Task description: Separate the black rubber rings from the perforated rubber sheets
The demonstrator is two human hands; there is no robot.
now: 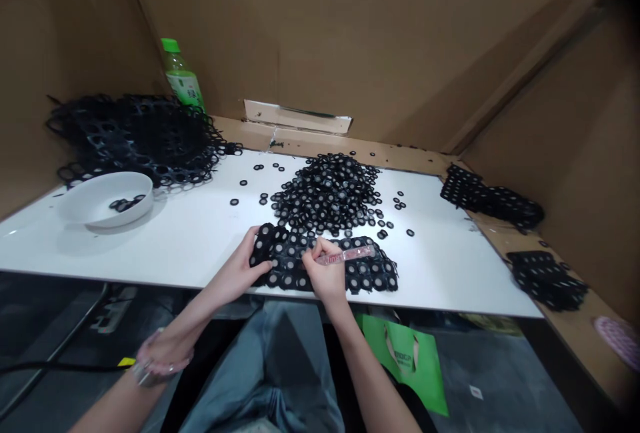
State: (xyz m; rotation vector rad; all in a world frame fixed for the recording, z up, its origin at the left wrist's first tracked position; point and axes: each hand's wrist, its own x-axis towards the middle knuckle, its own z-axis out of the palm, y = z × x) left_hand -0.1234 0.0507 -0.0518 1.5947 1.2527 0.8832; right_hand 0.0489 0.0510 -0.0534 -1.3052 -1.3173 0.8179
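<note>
The black sheet [363, 274] lay at the near edge of the white worktop [200, 219], its long axis running left to right, roughly parallel to that edge, with rows of pale round spots across it. The left hand [239, 273], partly open between thumb and fingers, grasped its left end, the thumb on top. The right hand [327, 276] was nearly closed over the middle of the sheet, pinching a pink, see-through tool [357, 254] whose free end pointed right. A heap of small black rings [333, 186] rose just beyond the sheet, with loose ones scattered around it. On the left stood a white bowl [103, 218] holding a few rings, near a tangle of black netting [135, 139]
</note>
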